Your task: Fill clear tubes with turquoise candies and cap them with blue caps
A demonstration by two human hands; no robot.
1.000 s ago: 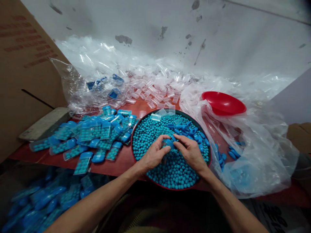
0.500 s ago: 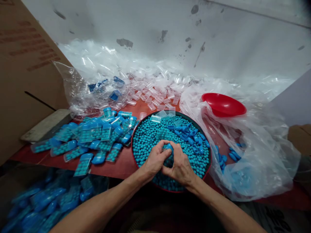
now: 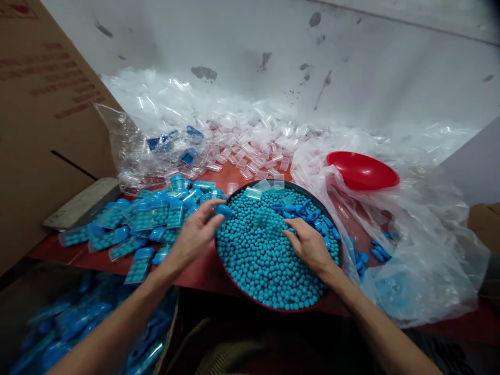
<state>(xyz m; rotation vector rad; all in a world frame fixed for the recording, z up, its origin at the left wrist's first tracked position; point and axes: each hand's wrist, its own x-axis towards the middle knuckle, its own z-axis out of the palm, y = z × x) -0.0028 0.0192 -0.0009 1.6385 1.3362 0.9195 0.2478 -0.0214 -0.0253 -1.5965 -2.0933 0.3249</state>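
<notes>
Your left hand (image 3: 195, 232) pinches the blue cap (image 3: 223, 211) at its fingertips. Your right hand (image 3: 310, 245), half open, is at the beads (image 3: 269, 271), on the red desk (image 3: 201, 273) near a stained wall (image 3: 250, 52).

A strip of bare red desk (image 3: 201, 273) is lying open between the heaped bead packs (image 3: 150, 214) and the round tub (image 3: 289, 311); your left hand (image 3: 195, 229) and its blue-capped container (image 3: 222, 211) are blocking its far end. Between your hands, the air above the beads (image 3: 258, 247) is giving you clearance. Your right hand (image 3: 310, 247) is covering the tub's right side, beyond which the crumpled plastic bag (image 3: 433, 276) and red bowl (image 3: 363, 171) are crowding you.
</notes>
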